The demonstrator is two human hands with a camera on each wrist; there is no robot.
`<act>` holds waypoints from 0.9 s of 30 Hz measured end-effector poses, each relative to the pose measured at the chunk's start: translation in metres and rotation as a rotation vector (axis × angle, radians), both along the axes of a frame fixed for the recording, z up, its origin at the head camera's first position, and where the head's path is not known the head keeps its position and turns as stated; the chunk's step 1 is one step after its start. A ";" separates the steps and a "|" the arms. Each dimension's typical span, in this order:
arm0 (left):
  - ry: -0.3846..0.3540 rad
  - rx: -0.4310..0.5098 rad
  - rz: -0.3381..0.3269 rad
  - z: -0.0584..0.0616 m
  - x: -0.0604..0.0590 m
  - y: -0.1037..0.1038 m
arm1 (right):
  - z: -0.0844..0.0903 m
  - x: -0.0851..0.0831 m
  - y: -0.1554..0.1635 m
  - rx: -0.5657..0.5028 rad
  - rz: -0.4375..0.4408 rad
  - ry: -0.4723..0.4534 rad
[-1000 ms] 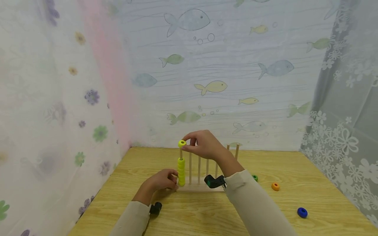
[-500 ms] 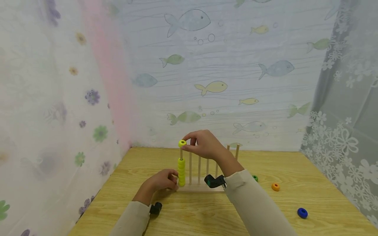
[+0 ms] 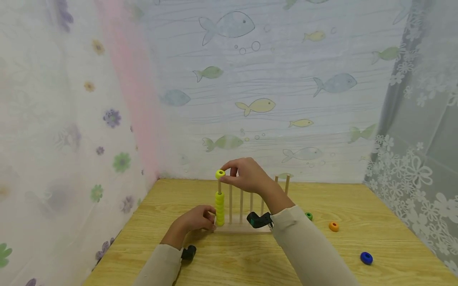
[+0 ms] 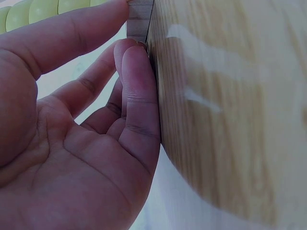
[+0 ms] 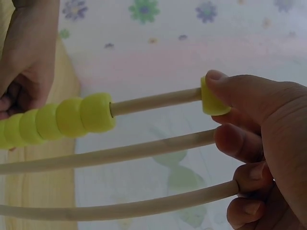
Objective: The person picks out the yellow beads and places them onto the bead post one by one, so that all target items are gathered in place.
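Right, R hand (image 3: 247, 174) pinches yellow ring (image 3: 220, 173) at top of leftmost peg (image 3: 219, 186), above yellow stack (image 3: 220, 208). L hand (image 3: 195, 220), fingers curled, grips rack base (image 3: 237, 228) on worktop (image 3: 232, 262). Green ring (image 3: 309, 216), orange ring (image 3: 333, 226), blue ring (image 3: 366, 257) lie well apart, to the right.

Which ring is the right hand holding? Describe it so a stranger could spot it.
On the wooden table stands a rack of thin rods. At the top of its leftmost rod sits a yellow ring, pinched by the right hand, apart from the yellow stack below.
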State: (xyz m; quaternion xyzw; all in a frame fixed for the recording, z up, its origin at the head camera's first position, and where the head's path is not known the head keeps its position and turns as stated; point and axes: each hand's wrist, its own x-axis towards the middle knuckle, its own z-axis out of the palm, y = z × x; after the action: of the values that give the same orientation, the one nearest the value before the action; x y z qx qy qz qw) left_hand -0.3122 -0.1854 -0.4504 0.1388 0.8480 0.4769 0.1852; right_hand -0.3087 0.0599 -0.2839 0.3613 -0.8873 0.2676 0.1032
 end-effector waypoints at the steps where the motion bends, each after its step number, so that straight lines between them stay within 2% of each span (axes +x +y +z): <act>1: 0.000 -0.001 0.000 0.000 0.000 0.000 | 0.000 0.000 0.000 0.001 -0.001 -0.001; 27: -0.004 -0.001 -0.006 0.000 -0.001 0.002 | -0.003 -0.001 0.001 0.011 -0.027 -0.028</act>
State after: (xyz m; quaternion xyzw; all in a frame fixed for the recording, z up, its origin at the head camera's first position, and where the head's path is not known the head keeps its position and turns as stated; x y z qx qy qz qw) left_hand -0.3134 -0.1829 -0.4504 0.1403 0.8474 0.4763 0.1882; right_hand -0.3099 0.0610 -0.2867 0.3460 -0.8948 0.2665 0.0922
